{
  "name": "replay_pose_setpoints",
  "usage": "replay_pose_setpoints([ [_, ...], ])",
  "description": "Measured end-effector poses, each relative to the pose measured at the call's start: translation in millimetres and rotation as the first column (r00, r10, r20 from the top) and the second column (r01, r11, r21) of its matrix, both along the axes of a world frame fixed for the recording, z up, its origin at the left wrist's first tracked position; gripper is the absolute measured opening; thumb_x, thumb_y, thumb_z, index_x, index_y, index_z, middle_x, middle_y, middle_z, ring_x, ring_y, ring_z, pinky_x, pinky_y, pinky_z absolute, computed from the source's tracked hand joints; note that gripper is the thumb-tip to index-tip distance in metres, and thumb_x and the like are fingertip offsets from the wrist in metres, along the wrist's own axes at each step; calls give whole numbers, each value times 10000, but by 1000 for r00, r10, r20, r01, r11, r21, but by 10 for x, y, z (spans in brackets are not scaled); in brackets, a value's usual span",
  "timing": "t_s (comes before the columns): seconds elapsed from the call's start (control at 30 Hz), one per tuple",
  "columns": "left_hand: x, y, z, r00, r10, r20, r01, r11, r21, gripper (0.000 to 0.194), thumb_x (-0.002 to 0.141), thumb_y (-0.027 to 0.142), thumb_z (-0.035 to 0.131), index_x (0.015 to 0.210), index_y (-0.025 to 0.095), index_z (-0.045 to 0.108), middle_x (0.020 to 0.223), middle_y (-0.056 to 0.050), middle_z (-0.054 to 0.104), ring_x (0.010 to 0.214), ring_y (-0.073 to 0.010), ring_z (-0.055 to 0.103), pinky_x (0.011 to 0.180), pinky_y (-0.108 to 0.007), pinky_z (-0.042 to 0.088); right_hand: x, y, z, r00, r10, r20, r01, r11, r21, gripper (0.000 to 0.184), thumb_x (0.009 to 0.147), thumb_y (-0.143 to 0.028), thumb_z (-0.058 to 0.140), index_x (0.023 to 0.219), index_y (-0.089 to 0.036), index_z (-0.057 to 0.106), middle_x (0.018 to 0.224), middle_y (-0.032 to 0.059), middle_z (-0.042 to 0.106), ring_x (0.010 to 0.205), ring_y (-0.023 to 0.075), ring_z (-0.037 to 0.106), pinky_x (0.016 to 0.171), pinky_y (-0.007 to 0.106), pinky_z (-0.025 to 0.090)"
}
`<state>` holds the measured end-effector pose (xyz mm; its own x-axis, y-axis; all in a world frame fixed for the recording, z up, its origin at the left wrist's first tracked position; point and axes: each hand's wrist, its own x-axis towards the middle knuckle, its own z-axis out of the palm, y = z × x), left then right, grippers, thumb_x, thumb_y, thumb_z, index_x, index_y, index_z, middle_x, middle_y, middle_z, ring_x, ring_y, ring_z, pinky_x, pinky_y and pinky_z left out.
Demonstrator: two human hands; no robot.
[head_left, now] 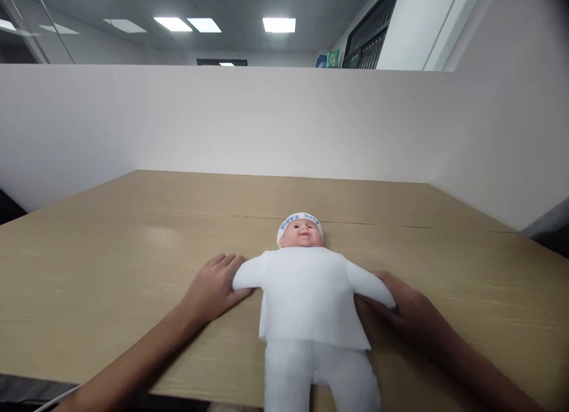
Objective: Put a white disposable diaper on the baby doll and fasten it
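Note:
A baby doll (309,293) in white clothes and a white cap lies on its back on a light wooden table (133,246), head pointing away from me. My left hand (213,290) rests at the doll's right sleeve end, fingers curled round it. My right hand (406,308) lies under the other sleeve end, fingers closed on it. Both doll arms are spread out to the sides. The doll's legs reach the table's near edge.
White partition walls (267,121) enclose the table at the back and on the right. A seam runs across the tabletop behind the doll's head. A white cable (53,400) shows at the lower left edge.

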<state>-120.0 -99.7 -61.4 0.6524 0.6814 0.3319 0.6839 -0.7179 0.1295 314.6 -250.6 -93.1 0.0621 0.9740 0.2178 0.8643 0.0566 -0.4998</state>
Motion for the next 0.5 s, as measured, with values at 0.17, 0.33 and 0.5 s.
replay_pose_setpoints([
  [0.17,234,749,-23,1000,25,3,-25,1000,-4,379,983,585,656,1063,215,663,989,-88,771,927,-325,708,812,-428,529,243,765,-8,998,57,19,-58,998,31,360,998,-538,614,1262,-303,690,1175,65,804,989,304,762,836,409,591],
  [0.33,409,1360,-33,996,26,88,-32,997,65,496,976,671,658,1187,224,693,1123,-98,771,1034,-331,717,912,-439,528,430,1399,6,996,70,57,-75,993,94,342,978,-445,613,1272,-278,665,1202,81,797,1008,308,753,850,404,570],
  [0.5,492,1941,-61,990,44,133,-64,986,152,632,967,760,651,1309,231,695,1204,-101,753,1119,-333,692,1024,-457,488,648,1953,-39,993,19,113,-34,990,136,416,952,-417,606,1335,-254,609,1196,96,789,956,308,747,814,401,556],
])
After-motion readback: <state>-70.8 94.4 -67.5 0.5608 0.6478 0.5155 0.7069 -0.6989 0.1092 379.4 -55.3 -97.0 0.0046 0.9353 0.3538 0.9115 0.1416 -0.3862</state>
